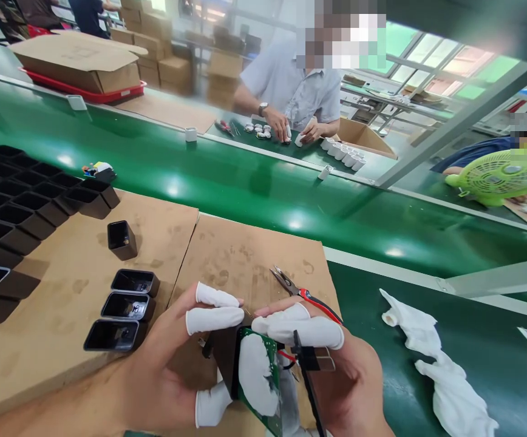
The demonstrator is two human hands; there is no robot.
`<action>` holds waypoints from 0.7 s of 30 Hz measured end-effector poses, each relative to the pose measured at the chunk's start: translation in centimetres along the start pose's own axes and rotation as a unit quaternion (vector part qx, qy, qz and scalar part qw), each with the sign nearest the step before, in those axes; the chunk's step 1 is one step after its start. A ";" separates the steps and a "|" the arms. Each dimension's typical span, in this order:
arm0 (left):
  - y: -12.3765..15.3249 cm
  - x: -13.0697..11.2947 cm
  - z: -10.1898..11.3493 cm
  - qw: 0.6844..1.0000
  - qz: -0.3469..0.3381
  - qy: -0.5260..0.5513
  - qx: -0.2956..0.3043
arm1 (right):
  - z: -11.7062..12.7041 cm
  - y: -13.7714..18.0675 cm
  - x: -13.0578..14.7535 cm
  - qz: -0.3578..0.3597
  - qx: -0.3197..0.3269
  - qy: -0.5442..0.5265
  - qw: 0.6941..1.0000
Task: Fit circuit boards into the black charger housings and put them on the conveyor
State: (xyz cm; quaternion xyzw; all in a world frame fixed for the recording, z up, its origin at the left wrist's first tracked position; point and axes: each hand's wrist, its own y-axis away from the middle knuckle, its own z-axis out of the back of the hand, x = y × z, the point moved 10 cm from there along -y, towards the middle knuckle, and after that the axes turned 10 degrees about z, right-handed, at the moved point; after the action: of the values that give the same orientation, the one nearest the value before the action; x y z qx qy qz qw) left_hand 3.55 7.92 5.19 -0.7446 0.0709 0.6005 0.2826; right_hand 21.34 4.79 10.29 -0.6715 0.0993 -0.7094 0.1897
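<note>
On my monitor I see a row of 3 glossy plastic cups (124,306), matt stained cardboard (245,255), a smooth shiny belt (245,194), rumpled cloth (459,388), and matt paste (255,370) on the circuit board (271,347).

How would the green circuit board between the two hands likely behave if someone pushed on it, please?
The green circuit board would probably feel stiff, as its edges look straight. The white patch on it looks matte, so it is probably not slippery. The red wire beside it looks thin and may bend easily.
</note>
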 end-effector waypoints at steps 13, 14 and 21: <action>-0.8 -1.7 -0.1 0.997 -0.043 -0.065 0.001 | -0.9 -2.1 1.6 0.068 0.019 0.042 0.997; -0.8 -1.7 -0.2 0.997 -0.043 -0.058 0.002 | -0.9 -2.0 1.6 0.065 0.027 0.042 0.997; -0.6 -1.2 -0.5 0.999 -0.046 -0.011 0.004 | -0.6 -1.4 0.8 0.057 0.025 0.050 0.997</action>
State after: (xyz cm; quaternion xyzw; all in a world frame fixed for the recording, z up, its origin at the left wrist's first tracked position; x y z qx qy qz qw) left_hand 3.90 7.92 6.62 -0.7391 0.0360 0.5949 0.3139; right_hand 20.49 5.60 11.54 -0.6232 0.1294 -0.7326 0.2411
